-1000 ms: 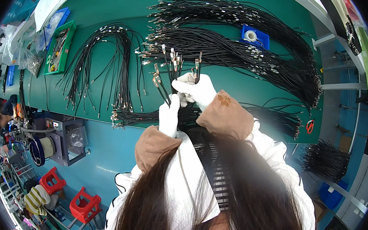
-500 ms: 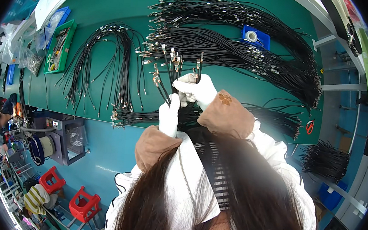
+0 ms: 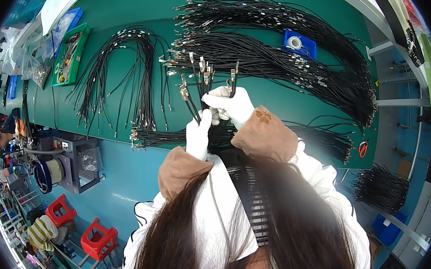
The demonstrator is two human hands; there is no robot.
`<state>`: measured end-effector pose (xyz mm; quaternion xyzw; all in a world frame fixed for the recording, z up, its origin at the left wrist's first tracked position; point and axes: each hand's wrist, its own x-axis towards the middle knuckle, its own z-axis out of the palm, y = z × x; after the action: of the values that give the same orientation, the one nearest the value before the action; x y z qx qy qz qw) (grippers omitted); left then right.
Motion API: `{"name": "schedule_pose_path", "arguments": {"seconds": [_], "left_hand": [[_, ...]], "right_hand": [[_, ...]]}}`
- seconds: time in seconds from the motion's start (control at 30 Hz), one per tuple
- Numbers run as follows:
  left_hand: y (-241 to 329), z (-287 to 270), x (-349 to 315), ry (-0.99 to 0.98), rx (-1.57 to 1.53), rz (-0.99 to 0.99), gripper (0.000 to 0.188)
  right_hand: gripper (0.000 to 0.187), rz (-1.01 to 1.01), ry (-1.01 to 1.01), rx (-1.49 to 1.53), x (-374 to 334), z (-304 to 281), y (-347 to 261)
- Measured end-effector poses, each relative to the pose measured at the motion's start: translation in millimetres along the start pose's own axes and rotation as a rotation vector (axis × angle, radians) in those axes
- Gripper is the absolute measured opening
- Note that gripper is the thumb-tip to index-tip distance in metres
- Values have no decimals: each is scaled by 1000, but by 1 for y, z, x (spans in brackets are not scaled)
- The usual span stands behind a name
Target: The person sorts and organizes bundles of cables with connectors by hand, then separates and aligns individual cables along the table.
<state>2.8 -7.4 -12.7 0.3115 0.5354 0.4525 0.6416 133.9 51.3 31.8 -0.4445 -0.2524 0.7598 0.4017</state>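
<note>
Both my hands wear white gloves and meet above the front part of the green table [image 3: 119, 3]. My left hand [image 3: 198, 134] is closed round a few black cables [image 3: 192, 106] whose metal end connectors fan up to the left. Close against it, my right hand [image 3: 232, 105] grips more black cables [image 3: 206, 80], their connectors pointing up; some stick out between its fingers. The lower parts of these cables are hidden by my hands and sleeves. Just below, a bundle of black cables [image 3: 161, 138] lies along the table's near edge.
Large black cable bundles [image 3: 263, 56] spread across the back and right. An arched bundle [image 3: 132, 35] lies at left, beside a green parts tray [image 3: 71, 55]. A blue box [image 3: 308, 46] holds a white roll. Red stools [image 3: 98, 239] and a grey machine [image 3: 77, 161] stand on the floor.
Almost nothing differs. The connectors at the left of the held cables have shifted very slightly; both hands keep their grip in the same place.
</note>
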Motion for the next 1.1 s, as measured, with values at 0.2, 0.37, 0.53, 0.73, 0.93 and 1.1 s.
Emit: {"name": "schedule_pose_path", "arguments": {"seconds": [0.2, 0.37, 0.53, 0.73, 0.93, 1.1], "left_hand": [[3, 0, -3, 10, -60, -14, 33], [6, -3, -8, 53, 3, 28, 31], [17, -6, -13, -26, -39, 4, 28], [13, -12, -11, -102, 52, 104, 22], [11, -12, -10, -76, 22, 71, 21], [10, -12, -10, -71, 3, 67, 22]], "right_hand": [[15, -43, -18, -139, 0, -1, 0], [28, -49, 45, -2, -9, 7, -2], [49, 16, 80, 173, -6, 2, -5], [36, 75, 164, 191, 1, -4, -7], [29, 32, 162, 233, 1, -6, -5], [29, 11, 164, 212, 2, -4, -3]]}}
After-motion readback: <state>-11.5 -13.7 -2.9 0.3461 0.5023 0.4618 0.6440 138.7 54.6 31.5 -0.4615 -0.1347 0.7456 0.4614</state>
